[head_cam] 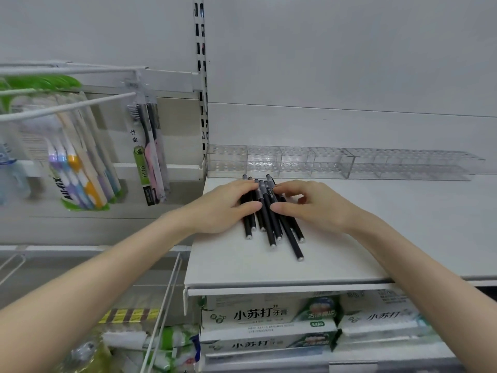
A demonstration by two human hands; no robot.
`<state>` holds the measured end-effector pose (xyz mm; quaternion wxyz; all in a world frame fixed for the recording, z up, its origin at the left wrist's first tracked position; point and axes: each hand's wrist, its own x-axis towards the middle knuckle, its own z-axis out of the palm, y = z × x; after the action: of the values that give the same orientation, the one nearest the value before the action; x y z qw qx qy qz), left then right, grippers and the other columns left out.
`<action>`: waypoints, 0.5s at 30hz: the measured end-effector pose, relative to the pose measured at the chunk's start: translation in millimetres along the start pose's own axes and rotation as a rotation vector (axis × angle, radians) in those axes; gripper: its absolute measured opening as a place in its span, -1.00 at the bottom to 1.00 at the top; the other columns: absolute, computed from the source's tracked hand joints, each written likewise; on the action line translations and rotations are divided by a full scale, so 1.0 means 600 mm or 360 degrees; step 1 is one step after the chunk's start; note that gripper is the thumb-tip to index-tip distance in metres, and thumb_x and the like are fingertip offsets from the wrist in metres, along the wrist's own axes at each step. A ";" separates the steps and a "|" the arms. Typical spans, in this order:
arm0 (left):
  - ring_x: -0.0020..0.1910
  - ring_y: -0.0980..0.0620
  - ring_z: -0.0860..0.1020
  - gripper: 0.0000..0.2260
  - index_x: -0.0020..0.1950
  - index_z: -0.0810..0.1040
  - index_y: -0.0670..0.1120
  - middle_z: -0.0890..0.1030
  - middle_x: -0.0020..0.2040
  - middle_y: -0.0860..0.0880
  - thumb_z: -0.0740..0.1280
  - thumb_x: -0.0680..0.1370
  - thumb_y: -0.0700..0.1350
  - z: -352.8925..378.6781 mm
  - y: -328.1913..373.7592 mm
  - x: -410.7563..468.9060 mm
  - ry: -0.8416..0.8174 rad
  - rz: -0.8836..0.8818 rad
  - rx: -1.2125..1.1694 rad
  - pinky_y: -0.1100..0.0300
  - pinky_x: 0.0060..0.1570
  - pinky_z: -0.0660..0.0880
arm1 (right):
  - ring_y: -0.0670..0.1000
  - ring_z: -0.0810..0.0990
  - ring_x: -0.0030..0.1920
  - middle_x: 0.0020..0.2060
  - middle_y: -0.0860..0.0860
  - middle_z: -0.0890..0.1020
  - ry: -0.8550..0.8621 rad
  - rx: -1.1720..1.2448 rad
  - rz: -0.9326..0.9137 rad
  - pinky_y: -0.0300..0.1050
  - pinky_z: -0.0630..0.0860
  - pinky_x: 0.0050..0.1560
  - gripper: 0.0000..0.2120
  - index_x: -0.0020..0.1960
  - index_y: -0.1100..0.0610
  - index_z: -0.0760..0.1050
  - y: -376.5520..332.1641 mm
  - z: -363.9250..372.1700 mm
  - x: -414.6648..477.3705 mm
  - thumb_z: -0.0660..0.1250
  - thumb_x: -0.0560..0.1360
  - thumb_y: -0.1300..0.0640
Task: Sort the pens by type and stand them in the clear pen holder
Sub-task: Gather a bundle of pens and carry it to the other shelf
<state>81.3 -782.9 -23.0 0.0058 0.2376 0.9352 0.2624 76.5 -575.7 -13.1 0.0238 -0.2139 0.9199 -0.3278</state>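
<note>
Several black pens (269,224) lay in a loose bundle near the left end of a white shelf (242,265), their far ends pointing toward the clear pen holder (279,162) that stood just behind them. The left hand (226,208) rested flat on the bundle's left side with fingers straight. The right hand (314,203) met it from the other side, fingers bent, fingertips and thumb touching the pens, though whether it pinched one could not be told. Packaged toothbrushes (80,170) hung at left, and toothpaste boxes (269,316) sat below.
</note>
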 end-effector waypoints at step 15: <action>0.24 0.10 0.40 -0.64 0.35 0.41 -0.05 0.46 0.28 0.01 0.17 0.60 0.07 -0.011 0.007 -0.006 0.0093 0.0072 -0.0005 0.23 0.24 0.30 | -0.09 0.48 0.14 0.06 -0.14 0.48 0.0036 -0.0089 0.0020 -0.22 0.34 0.11 -0.59 0.32 0.01 0.44 -0.015 -0.005 -0.006 0.33 0.51 -0.08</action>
<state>85.6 -784.8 -15.4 -0.0271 0.2508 0.9290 0.2707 82.8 -578.9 -5.8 0.0096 -0.2049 0.9302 -0.3043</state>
